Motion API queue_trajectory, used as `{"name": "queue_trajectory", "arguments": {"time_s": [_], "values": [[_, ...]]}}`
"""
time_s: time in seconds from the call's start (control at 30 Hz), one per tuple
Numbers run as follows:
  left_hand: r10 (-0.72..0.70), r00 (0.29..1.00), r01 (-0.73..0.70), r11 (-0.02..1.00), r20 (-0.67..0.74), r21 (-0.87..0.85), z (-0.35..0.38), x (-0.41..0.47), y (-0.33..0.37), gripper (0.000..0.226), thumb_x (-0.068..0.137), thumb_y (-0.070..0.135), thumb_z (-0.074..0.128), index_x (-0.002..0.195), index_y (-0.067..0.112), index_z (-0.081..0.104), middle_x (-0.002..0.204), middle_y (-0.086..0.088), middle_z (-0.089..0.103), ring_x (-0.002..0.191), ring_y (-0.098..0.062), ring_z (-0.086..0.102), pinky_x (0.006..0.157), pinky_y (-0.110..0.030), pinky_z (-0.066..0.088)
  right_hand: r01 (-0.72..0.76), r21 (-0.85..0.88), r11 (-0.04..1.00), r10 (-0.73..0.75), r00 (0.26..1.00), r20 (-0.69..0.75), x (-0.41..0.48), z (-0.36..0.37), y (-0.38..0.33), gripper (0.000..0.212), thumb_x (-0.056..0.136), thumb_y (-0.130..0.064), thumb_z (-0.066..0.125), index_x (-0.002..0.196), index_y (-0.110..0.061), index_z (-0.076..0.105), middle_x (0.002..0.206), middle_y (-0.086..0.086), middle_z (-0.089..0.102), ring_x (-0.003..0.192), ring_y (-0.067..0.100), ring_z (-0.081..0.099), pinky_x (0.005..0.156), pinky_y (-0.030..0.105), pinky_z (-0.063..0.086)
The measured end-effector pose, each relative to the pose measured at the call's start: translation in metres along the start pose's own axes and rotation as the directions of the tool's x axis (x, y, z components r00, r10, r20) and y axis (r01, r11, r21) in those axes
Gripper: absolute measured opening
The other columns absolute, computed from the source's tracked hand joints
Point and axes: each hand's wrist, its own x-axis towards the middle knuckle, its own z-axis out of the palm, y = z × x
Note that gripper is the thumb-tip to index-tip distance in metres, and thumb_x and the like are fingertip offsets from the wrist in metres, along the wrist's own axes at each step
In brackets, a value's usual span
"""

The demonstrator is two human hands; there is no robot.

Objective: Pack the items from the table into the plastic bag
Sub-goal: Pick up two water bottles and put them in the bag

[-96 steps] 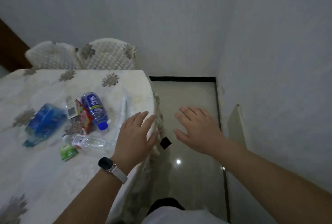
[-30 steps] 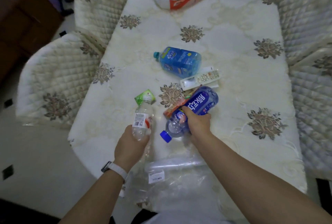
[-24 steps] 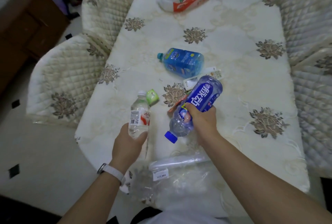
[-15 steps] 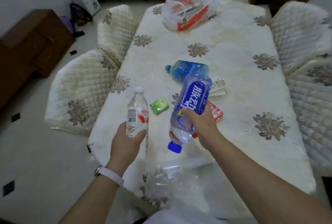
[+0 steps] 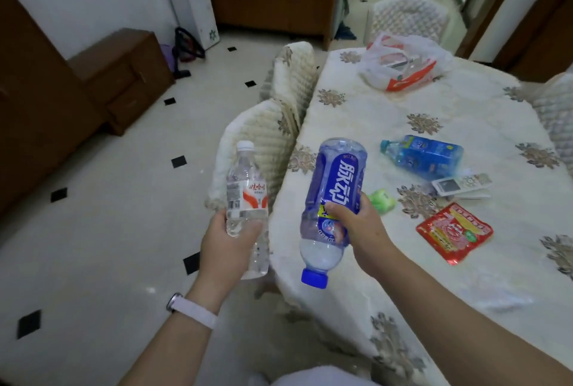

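Both bottles are off the desk now. A second ago I was only closing on them where they lay; now each is lifted clear and the view has swung left. The left grip is wrapped around the lower half of the clear plastic water bottle with the white cap, fingers curled tight on it. It stands nearly upright, out over the floor just beside the desk's edge. The right grip is clamped on the middle of the blue-labelled drink bottle with the blue cap, thumb across the label. That bottle is tipped cap-down over the near left corner.

Lifting the blue-labelled bottle has uncovered the red foil snack packet, which now lies flat in the open. Also on the desk are the small green packet, just behind my right knuckles, the white remote control and the flat blue bottle lying on its side.

So I judge two items are in hand, four are waiting and nothing is packed yet. The white-and-orange plastic bag sits at the far end, well apart from both bottles. The clear bag I saw at the near edge I cannot make out for certain here, so I need to find its mouth before letting go.
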Motion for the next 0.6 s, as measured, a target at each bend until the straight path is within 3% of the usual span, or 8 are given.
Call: {"name": "queue_trajectory", "arguments": {"time_s": [0.17, 0.23, 0.4, 0.5, 0.6], "values": [[0.007, 0.994, -0.012, 0.999, -0.105, -0.045, -0.09, 0.015, -0.001, 0.023, 0.083, 0.019, 0.074, 0.102, 0.027, 0.064, 0.082, 0.01, 0.074, 0.07, -0.005, 0.07, 0.055, -0.02, 0.052, -0.003, -0.036, 0.999, 0.008, 0.993, 0.122, 0.007, 0.098, 0.004, 0.058, 0.068, -0.027, 0.08, 0.119, -0.017, 0.056, 0.106, 0.007, 0.072, 0.092, 0.024, 0.072, 0.074, 0.037, 0.057], [-0.009, 0.99, 0.0, 0.998, -0.143, -0.061, -0.122, 0.02, -0.004, 0.022, 0.083, 0.017, 0.073, 0.1, 0.027, 0.064, 0.081, 0.01, 0.073, 0.068, -0.004, 0.069, 0.053, -0.018, 0.05, -0.009, -0.046, 0.999, 0.017, 0.987, 0.162, 0.014, 0.132, 0.006, 0.051, 0.076, -0.021, 0.08, 0.119, -0.018, 0.055, 0.108, 0.007, 0.072, 0.093, 0.025, 0.072, 0.075, 0.038, 0.058], [-0.071, 0.961, 0.049, 0.995, -0.267, -0.09, -0.183, 0.046, -0.014, 0.025, 0.081, 0.022, 0.075, 0.103, 0.026, 0.064, 0.089, 0.006, 0.074, 0.079, -0.013, 0.072, 0.067, -0.034, 0.059, -0.03, -0.086, 0.996, 0.052, 0.961, 0.27, 0.033, 0.208, 0.013, 0.043, 0.078, -0.019, 0.079, 0.115, -0.022, 0.056, 0.103, 0.007, 0.073, 0.089, 0.026, 0.073, 0.075, 0.041, 0.059], [-0.105, 0.934, 0.067, 0.99, -0.34, -0.122, -0.207, 0.076, -0.013, 0.035, 0.074, 0.032, 0.077, 0.105, 0.024, 0.063, 0.093, 0.004, 0.074, 0.084, -0.016, 0.072, 0.078, -0.045, 0.06, -0.043, -0.098, 0.994, 0.072, 0.945, 0.318, 0.055, 0.253, 0.02, 0.053, 0.069, -0.024, 0.081, 0.116, -0.019, 0.057, 0.103, 0.009, 0.073, 0.087, 0.027, 0.073, 0.072, 0.039, 0.057], [-0.107, 0.922, 0.062, 0.99, -0.372, -0.13, -0.233, 0.118, -0.013, 0.032, 0.079, 0.026, 0.075, 0.108, 0.024, 0.062, 0.098, 0.004, 0.073, 0.086, -0.015, 0.071, 0.078, -0.044, 0.06, -0.089, -0.067, 0.994, 0.107, 0.93, 0.351, 0.087, 0.302, 0.031, 0.06, 0.063, -0.027, 0.081, 0.117, -0.018, 0.057, 0.102, 0.01, 0.073, 0.087, 0.028, 0.072, 0.072, 0.04, 0.057]]}}
